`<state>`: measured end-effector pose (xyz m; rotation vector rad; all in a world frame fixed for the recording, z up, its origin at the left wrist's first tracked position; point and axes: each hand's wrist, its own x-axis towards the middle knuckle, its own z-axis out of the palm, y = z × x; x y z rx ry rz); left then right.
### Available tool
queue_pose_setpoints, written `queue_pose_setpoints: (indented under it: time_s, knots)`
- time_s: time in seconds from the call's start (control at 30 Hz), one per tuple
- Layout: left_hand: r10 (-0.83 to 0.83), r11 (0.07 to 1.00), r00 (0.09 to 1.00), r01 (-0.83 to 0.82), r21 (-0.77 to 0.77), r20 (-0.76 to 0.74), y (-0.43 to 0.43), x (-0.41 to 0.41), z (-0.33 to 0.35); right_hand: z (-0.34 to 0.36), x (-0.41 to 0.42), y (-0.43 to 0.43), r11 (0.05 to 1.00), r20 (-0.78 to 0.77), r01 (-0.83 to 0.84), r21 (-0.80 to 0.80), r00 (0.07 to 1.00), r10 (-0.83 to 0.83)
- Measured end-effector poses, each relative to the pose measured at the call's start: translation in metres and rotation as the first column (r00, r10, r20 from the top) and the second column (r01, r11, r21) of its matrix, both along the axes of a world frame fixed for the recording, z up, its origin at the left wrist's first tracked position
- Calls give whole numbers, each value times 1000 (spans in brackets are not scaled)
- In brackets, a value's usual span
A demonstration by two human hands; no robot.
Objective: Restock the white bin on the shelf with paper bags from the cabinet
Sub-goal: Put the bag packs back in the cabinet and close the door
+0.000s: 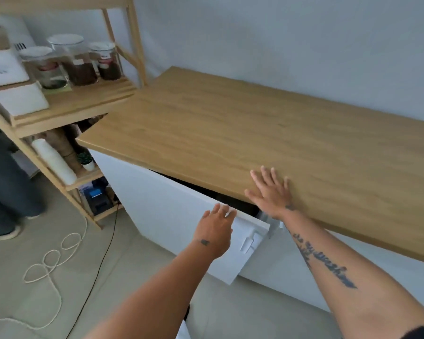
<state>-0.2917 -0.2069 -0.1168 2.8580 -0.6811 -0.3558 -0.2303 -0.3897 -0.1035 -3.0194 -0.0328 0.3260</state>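
Observation:
A low white cabinet [279,263] with a wooden top [255,133] stands in front of me. Its left door [171,211] is swung partly open, showing a dark gap behind its top edge. My left hand [214,228] rests on the door's top edge near the white handle [250,242], fingers spread. My right hand [270,192] lies flat with fingers apart on the front edge of the wooden top. A white bin [22,99] sits on the wooden shelf unit [83,99] at the left. No paper bags are visible; the cabinet's inside is dark.
The shelf holds three glass jars [76,62] with white lids, white boxes, a white bottle [54,162] and a small plant lower down. A person's legs [3,187] stand at far left. A white rope [52,260] and a black cable [100,260] trail across the tiled floor.

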Motion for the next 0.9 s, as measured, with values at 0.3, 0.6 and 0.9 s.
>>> queue_pose_setpoints:
  time_s: [0.3, 0.6, 0.9]
  knots:
    - [-231, 968, 958, 243, -57, 169, 22, 41, -18, -5, 0, -1, 992, 7, -77, -101, 997, 78]
    - [-189, 965, 925, 237, -112, 330, 45, 121, -3, -5, -1, 1, 996, 35, -52, -76, 998, 55]
    - [-260, 965, 951, 260, 24, 165, 48, 160, 4, -7, -1, 8, 977, 84, -26, -210, 995, 45]
